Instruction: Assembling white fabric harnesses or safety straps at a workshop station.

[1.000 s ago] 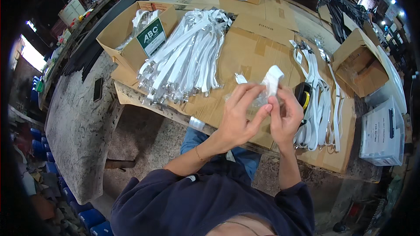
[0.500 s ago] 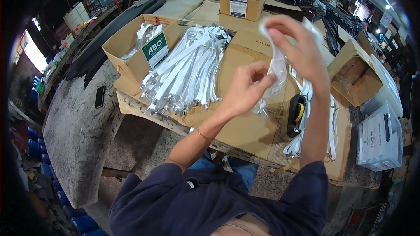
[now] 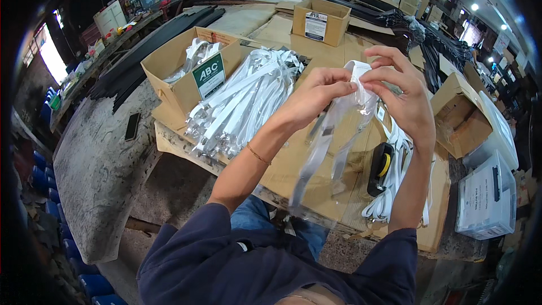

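Note:
My left hand (image 3: 317,95) pinches a white strap (image 3: 312,165) in see-through plastic between thumb and fingers. My right hand (image 3: 402,87) grips the same strap's folded top, its thumb and forefinger close to the left fingertips. Two lengths of the strap hang below the hands, the longer one blurred and reaching the table's front edge. To the left of my hands lies a large pile of white straps (image 3: 251,93) in plastic with small metal ends. More loose white straps (image 3: 398,147) lie under my right forearm, beside a black tool with a yellow round part (image 3: 379,169).
An open carton (image 3: 165,85) of wrapped straps stands behind the pile. A smaller carton (image 3: 333,28) is at the back. At right are a tipped carton (image 3: 460,116) and a see-through plastic bin (image 3: 486,197). A phone (image 3: 132,127) lies at left; cardboard (image 3: 299,183) covers the table.
The strap, formerly looped up by my raised right hand, now hangs down in two lengths. My right hand has lowered, and both hands have come together at its top.

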`<action>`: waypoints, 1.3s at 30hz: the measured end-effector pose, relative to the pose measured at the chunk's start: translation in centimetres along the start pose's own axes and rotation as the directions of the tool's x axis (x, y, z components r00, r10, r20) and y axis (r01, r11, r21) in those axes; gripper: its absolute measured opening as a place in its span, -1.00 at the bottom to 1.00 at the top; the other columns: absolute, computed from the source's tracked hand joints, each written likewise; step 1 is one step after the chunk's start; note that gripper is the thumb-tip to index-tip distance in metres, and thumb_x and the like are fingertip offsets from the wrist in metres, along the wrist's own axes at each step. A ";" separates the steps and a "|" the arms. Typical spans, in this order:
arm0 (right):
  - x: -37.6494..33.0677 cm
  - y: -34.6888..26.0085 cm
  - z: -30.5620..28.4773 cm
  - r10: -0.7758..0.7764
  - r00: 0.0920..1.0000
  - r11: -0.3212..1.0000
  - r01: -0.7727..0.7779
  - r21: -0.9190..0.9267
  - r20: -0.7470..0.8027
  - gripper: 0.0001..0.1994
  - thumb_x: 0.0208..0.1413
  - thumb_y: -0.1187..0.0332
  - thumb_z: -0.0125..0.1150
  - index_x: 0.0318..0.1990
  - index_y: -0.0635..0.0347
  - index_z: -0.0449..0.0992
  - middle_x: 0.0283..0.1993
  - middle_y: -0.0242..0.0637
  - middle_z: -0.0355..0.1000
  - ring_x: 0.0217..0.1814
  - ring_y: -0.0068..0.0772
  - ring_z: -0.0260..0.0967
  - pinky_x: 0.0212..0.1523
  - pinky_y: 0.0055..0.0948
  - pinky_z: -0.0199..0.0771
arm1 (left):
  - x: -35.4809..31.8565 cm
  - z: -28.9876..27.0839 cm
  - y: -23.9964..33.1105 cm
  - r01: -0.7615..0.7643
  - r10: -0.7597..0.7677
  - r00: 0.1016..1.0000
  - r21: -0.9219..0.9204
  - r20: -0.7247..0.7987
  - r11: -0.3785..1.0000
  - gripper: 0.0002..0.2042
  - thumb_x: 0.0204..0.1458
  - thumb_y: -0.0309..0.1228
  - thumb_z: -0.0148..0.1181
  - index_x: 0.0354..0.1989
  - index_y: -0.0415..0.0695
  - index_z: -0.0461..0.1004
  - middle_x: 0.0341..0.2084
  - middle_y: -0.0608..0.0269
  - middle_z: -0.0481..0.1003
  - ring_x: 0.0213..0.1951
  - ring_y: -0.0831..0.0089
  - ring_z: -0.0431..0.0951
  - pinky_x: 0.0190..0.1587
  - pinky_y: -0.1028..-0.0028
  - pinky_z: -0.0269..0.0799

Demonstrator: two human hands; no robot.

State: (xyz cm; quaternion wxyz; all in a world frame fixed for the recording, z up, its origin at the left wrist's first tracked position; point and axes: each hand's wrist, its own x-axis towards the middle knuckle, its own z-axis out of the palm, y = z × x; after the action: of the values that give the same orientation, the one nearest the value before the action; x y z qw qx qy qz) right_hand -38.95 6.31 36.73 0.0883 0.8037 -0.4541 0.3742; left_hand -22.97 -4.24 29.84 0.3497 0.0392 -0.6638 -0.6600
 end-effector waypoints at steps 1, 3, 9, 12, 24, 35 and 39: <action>-0.1 0.1 -0.1 0.001 1.000 1.000 -0.001 -0.002 -0.001 -0.87 0.03 0.53 0.17 -0.23 0.25 0.53 -0.02 -0.20 0.38 -0.08 -0.27 0.39 -0.12 -0.42 0.42 | 0.1 0.3 0.0 0.000 0.000 1.000 0.000 0.003 1.000 -0.76 0.10 -0.36 0.07 -0.21 -0.28 0.52 -0.37 0.38 0.49 -0.34 0.67 0.41 -0.25 0.62 0.29; -0.3 0.3 -0.1 -0.010 1.000 0.995 0.008 -0.102 -0.012 -0.93 0.03 0.55 0.13 -0.31 0.29 0.47 0.08 -0.16 0.30 0.01 -0.19 0.35 -0.09 -0.37 0.41 | 0.3 1.1 0.0 0.038 -0.047 0.997 -0.141 -0.065 0.989 -0.74 0.08 -0.34 0.05 -0.23 -0.29 0.53 -0.39 0.37 0.49 -0.35 0.69 0.39 -0.29 0.64 0.25; -0.4 0.5 -0.2 0.024 0.999 0.997 -0.022 -0.076 0.024 -0.96 0.09 0.55 0.05 -0.32 0.34 0.40 0.14 -0.12 0.22 0.07 -0.13 0.31 0.00 -0.30 0.35 | 0.9 0.6 -0.4 0.089 -0.091 0.996 -0.084 -0.024 0.993 -0.79 0.04 -0.46 0.07 -0.22 -0.32 0.51 -0.38 0.28 0.52 -0.37 0.67 0.46 -0.29 0.60 0.36; -0.5 0.7 -0.2 0.007 1.000 0.999 -0.005 -0.049 0.027 -0.95 0.10 0.54 0.03 -0.31 0.33 0.39 0.13 -0.12 0.23 0.09 -0.11 0.29 0.02 -0.29 0.33 | 0.7 1.3 0.4 0.108 -0.106 0.992 0.036 -0.064 0.993 -0.80 0.05 -0.43 0.09 -0.24 -0.31 0.52 -0.41 0.31 0.52 -0.43 0.69 0.44 -0.34 0.60 0.34; -0.2 0.1 -0.3 0.021 0.996 1.000 -0.022 0.014 0.092 -0.93 0.10 0.52 0.06 -0.27 0.29 0.42 0.07 -0.16 0.31 0.04 -0.13 0.34 0.02 -0.32 0.33 | 0.4 1.3 -0.1 -0.007 0.007 1.000 -0.040 0.006 0.999 -0.84 0.04 -0.43 0.16 -0.26 -0.26 0.51 -0.38 0.38 0.51 -0.36 0.73 0.40 -0.33 0.65 0.26; -0.4 -1.3 -1.5 0.018 0.985 1.000 -0.019 0.001 0.170 -0.86 0.00 0.55 0.16 -0.25 0.25 0.46 0.07 -0.15 0.32 0.03 -0.15 0.36 0.02 -0.33 0.34 | -0.8 1.5 0.5 0.022 -0.022 0.999 -0.005 0.026 1.000 -0.89 0.03 -0.44 0.22 -0.39 -0.24 0.52 -0.49 0.43 0.51 -0.44 0.74 0.41 -0.37 0.66 0.28; -0.8 -1.7 -1.4 0.086 0.984 0.995 -0.076 -0.064 0.158 -0.94 0.02 0.55 0.13 -0.34 0.29 0.40 0.14 -0.12 0.23 0.05 -0.08 0.33 0.01 -0.32 0.35 | -0.7 2.2 0.7 -0.007 0.007 0.999 0.003 0.038 1.000 -0.90 0.04 -0.46 0.22 -0.41 -0.24 0.51 -0.48 0.41 0.51 -0.42 0.73 0.42 -0.34 0.64 0.30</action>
State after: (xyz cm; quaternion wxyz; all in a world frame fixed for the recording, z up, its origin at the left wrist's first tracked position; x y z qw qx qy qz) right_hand -38.58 8.55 37.52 0.0593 0.8092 -0.5028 0.2980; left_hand -23.25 -1.86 30.46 0.3394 0.0248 -0.6716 -0.6582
